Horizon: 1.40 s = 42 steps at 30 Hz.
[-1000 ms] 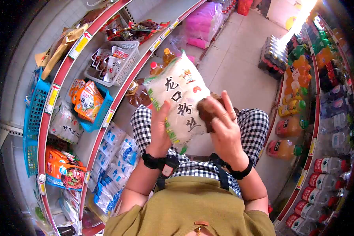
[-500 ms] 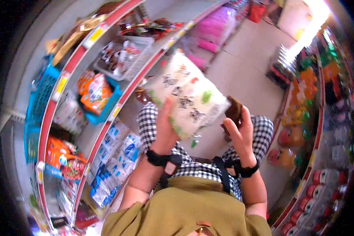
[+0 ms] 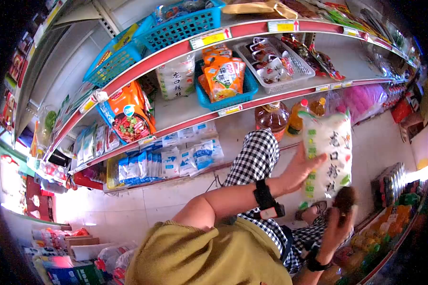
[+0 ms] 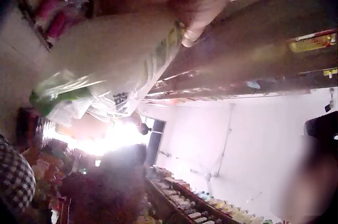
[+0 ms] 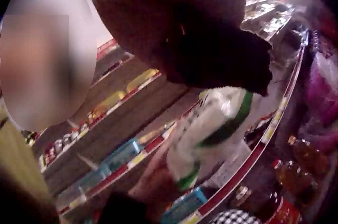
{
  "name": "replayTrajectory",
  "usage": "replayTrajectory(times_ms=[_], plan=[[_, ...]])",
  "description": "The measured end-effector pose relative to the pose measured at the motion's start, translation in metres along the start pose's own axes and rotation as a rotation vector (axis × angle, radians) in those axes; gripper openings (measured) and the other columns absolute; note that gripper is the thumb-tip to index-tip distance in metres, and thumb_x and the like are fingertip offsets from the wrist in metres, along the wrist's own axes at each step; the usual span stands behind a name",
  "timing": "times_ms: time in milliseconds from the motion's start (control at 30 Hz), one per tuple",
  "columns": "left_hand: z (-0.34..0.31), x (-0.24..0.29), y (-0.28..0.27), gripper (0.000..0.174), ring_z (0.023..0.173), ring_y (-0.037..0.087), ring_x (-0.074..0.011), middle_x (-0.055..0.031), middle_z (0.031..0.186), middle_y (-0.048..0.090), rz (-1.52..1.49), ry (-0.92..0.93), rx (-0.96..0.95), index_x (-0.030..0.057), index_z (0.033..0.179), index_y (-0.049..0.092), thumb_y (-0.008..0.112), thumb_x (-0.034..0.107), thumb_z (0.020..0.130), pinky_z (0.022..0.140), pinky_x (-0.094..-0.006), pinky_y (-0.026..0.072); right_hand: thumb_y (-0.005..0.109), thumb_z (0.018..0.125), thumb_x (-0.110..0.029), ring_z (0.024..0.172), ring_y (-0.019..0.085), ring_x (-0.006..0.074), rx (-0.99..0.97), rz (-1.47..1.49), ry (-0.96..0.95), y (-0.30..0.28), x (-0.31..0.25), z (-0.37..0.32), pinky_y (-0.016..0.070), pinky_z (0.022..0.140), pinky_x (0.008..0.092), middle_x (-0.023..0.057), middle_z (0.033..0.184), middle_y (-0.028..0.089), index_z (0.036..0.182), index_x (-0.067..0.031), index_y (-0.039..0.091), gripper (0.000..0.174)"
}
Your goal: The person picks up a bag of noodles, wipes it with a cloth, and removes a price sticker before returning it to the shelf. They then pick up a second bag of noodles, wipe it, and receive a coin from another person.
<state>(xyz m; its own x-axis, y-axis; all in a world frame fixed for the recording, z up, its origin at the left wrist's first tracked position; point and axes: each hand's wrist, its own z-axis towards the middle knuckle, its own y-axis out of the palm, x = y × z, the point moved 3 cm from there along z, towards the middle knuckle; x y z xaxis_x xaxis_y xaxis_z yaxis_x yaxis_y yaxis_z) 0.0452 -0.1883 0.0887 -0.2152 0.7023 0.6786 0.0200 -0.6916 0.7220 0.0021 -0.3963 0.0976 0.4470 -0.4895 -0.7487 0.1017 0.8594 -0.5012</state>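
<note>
A: Entry one. What is recorded in the left hand (image 3: 299,172)?

B: One white plastic bag of vermicelli (image 3: 329,159), green-edged and printed with black characters. It is gripped at its left edge: the thumb is laid across the front, and the fingers are hidden behind. The bag is held upright in the air in front of the lower shelf, just right of the amber oil bottles (image 3: 290,118). In the left wrist view the same bag (image 4: 119,65) is seen pinched under a fingertip (image 4: 196,26).

A: Entry two. The right hand (image 3: 336,230)?

B: One dark brown lump (image 3: 345,198); whether it is cloth or sponge cannot be told. It is enclosed by curled fingers and held at the bag's lower right corner, touching it or just beside it. In the right wrist view the lump (image 5: 211,49) is shown large and dark, with the bag (image 5: 216,123) beyond it.

A: Entry three. Surroundings?

B: Curved white shelves with red edge strips (image 3: 176,47) are listed. On the middle shelf are a blue plastic basket (image 3: 229,100) filled with orange packets, a white wire tray (image 3: 297,76) beside it, and a second white vermicelli bag (image 3: 176,78) standing to its left. Blue-and-white sachets (image 3: 171,161) are ranged on the bottom shelf. Black-and-white checked trousers (image 3: 254,161) and an olive top (image 3: 214,256) are worn, and a black strap (image 3: 264,197) is fastened round the left wrist.
</note>
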Motion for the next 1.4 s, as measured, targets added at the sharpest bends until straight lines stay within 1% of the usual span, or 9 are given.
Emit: replayTrajectory(times_ms=[67, 533, 600, 767, 833, 967, 1033, 1333, 1400], plan=[[-0.008, -0.013, 0.002, 0.069, 0.119, 0.046, -0.0227, -0.0141, 0.13, 0.045, 0.143, -0.024, -0.027, 0.0057, 0.137, 0.021, 0.066, 0.026, 0.089, 0.099, -0.0383, 0.0417, 0.053, 0.087, -0.011, 0.11, 0.053, 0.0401, -0.185, -0.383, -0.416, 0.03, -0.048, 0.003, 0.0411, 0.096, 0.0486, 0.0222, 0.122, 0.055, 0.116, 0.0038, 0.053, 0.032], [-0.004, 0.001, -0.012, 0.059, 0.112, 0.052, -0.0181, -0.0109, 0.125, 0.049, 0.55, 0.13, 0.016, 0.0068, 0.138, 0.028, 0.062, 0.017, 0.091, 0.091, -0.0338, 0.0482, 0.058, 0.072, 0.003, 0.113, 0.051, 0.0342, -0.253, -0.314, -0.35, 0.044, -0.06, 0.01, 0.0439, 0.095, 0.0429, 0.0144, 0.124, 0.054, 0.108, 0.0008, 0.061, 0.036], [-0.005, 0.02, -0.009, 0.052, 0.106, 0.056, -0.0163, -0.0089, 0.123, 0.052, 0.222, 0.046, 0.008, 0.0087, 0.134, 0.03, 0.06, 0.017, 0.093, 0.088, -0.0323, 0.0498, 0.06, 0.069, 0.003, 0.105, 0.055, 0.0344, -0.314, -0.279, -0.364, 0.036, -0.063, 0.004, 0.0484, 0.088, 0.0415, 0.0155, 0.116, 0.056, 0.1, 0.0002, 0.061, 0.031], [-0.009, 0.011, -0.011, 0.058, 0.112, 0.053, -0.0171, -0.0093, 0.126, 0.051, 0.2, -0.002, -0.04, 0.0083, 0.138, 0.027, 0.061, 0.019, 0.092, 0.091, -0.0321, 0.0479, 0.062, 0.074, 0.003, 0.097, 0.058, 0.0321, 0.098, 0.035, -0.218, 0.012, -0.063, 0.028, 0.0482, 0.084, 0.0382, 0.0178, 0.105, 0.057, 0.104, 0.0002, 0.059, 0.03], [-0.016, 0.0, -0.003, 0.069, 0.117, 0.05, -0.0185, -0.0097, 0.131, 0.048, 0.654, 0.041, -0.167, 0.0077, 0.143, 0.023, 0.064, 0.015, 0.088, 0.096, -0.0328, 0.0448, 0.062, 0.076, 0.002, 0.102, 0.057, 0.0327, 0.211, -0.002, -0.236, 0.012, -0.071, 0.048, 0.0474, 0.087, 0.0381, 0.0178, 0.111, 0.056, 0.107, 0.0001, 0.059, 0.031], [-0.023, -0.016, 0.005, 0.079, 0.128, 0.041, -0.0205, -0.0116, 0.138, 0.042, 0.816, 0.116, -0.221, 0.0054, 0.145, 0.022, 0.057, -0.005, 0.075, 0.108, -0.0343, 0.0337, 0.059, 0.079, 0.001, 0.112, 0.053, 0.036, -0.008, -0.202, -0.324, 0.032, -0.066, 0.055, 0.0422, 0.097, 0.0417, 0.0171, 0.125, 0.053, 0.112, -0.0005, 0.06, 0.033], [-0.021, -0.016, -0.004, 0.078, 0.127, 0.042, -0.0208, -0.0118, 0.136, 0.044, 0.434, -0.018, -0.237, 0.005, 0.144, 0.025, 0.064, -0.001, 0.075, 0.106, -0.0345, 0.035, 0.059, 0.077, 0.001, 0.113, 0.054, 0.034, -0.109, -0.242, -0.393, 0.034, -0.065, 0.042, 0.0428, 0.096, 0.0419, 0.0157, 0.125, 0.054, 0.111, -0.0006, 0.06, 0.034], [-0.015, -0.009, -0.013, 0.053, 0.114, 0.053, -0.0199, -0.0125, 0.127, 0.052, 0.499, -0.104, -0.061, 0.0039, 0.136, 0.032, 0.058, 0.014, 0.092, 0.096, -0.0324, 0.0448, 0.069, 0.078, -0.003, 0.094, 0.061, 0.0348, 0.073, 0.013, -0.141, 0.018, -0.045, 0.024, 0.0531, 0.078, 0.036, 0.0189, 0.114, 0.058, 0.107, -0.0017, 0.061, 0.03], [-0.018, -0.017, -0.013, 0.047, 0.114, 0.054, -0.0205, -0.0106, 0.128, 0.052, 0.37, -0.177, -0.054, 0.0059, 0.137, 0.034, 0.053, 0.015, 0.094, 0.096, -0.0335, 0.0456, 0.071, 0.077, -0.008, 0.108, 0.056, 0.0366, -0.116, -0.088, -0.23, 0.028, -0.064, 0.03, 0.0473, 0.091, 0.0395, 0.0198, 0.121, 0.054, 0.113, -0.0006, 0.058, 0.04]])
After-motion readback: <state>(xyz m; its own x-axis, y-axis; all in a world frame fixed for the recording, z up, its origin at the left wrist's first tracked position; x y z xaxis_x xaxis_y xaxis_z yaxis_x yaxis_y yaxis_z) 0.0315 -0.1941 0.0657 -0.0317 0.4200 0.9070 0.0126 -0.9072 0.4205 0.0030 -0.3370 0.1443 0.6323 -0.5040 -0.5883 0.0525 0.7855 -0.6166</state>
